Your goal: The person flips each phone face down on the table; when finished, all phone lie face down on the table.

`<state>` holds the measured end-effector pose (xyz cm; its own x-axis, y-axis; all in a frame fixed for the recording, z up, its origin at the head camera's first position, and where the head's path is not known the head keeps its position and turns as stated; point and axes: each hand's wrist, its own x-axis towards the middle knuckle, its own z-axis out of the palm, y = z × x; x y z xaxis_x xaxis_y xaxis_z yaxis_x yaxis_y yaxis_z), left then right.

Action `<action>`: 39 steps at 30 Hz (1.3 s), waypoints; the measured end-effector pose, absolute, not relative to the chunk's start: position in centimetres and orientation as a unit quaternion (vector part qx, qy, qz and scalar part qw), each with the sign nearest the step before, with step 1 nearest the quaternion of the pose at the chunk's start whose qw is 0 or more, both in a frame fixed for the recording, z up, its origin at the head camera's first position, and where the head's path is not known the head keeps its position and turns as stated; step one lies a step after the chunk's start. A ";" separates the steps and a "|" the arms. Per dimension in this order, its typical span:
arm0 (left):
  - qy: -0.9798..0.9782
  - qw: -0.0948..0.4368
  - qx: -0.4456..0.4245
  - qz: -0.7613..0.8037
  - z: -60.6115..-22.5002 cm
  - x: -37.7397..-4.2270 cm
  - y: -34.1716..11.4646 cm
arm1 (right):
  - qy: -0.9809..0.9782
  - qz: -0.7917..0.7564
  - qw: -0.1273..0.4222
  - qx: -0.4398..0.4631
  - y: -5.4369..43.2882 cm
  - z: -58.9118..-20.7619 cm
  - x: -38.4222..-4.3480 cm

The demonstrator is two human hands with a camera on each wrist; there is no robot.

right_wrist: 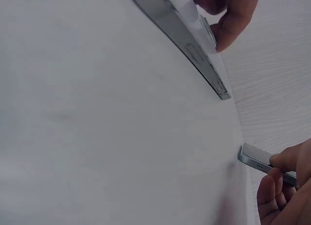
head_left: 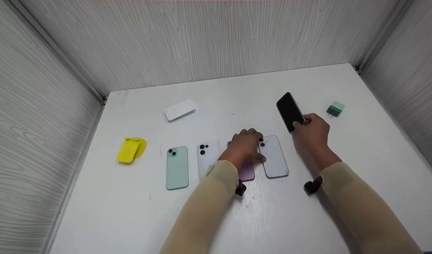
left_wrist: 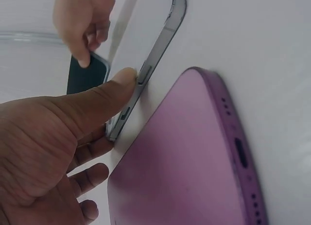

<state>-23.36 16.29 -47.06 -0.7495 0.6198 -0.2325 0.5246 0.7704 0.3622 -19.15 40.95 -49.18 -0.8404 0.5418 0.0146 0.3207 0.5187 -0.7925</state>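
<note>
My right hand (head_left: 313, 130) pinches a phone (head_left: 287, 109) with a black screen, thumb on the glass, fingers behind. That phone is tilted up, with its far end low by the table in the right wrist view. At a white phone (head_left: 276, 158) lying back up, my left hand (head_left: 242, 146) holds the left side near the cameras. Its thumb lies along the silver side edge in the left wrist view, with a fingertip at the corner. Beneath the left hand lies a purple phone (left_wrist: 180, 147), partly hidden in the head view.
Left of my left arm lie another white phone (head_left: 207, 157) and a mint green phone (head_left: 177, 169). A yellow stand (head_left: 128, 150) is at the far left. Farther back are a flat white device (head_left: 180, 109) and, at right, a green plug adapter (head_left: 335, 108). Panels wall the table.
</note>
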 end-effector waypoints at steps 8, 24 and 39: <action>0.930 0.189 0.276 0.153 -46.8 -24.2 15.9 | -0.886 0.385 0.151 -0.211 39.5 -49.7 -15.3; 0.932 0.166 0.273 0.171 -46.1 -24.9 16.5 | -0.900 0.366 0.168 -0.167 36.6 -49.7 -9.5; 0.860 0.225 0.269 0.370 -47.2 -23.7 20.6 | -0.919 0.335 0.167 -0.128 35.5 -50.1 -7.7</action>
<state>-23.68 20.57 -47.21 -0.7544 0.6291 -0.1873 0.2964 0.5811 0.7579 -7.70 35.50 -50.14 -0.9114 0.3465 0.2221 0.1225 0.7436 -0.6574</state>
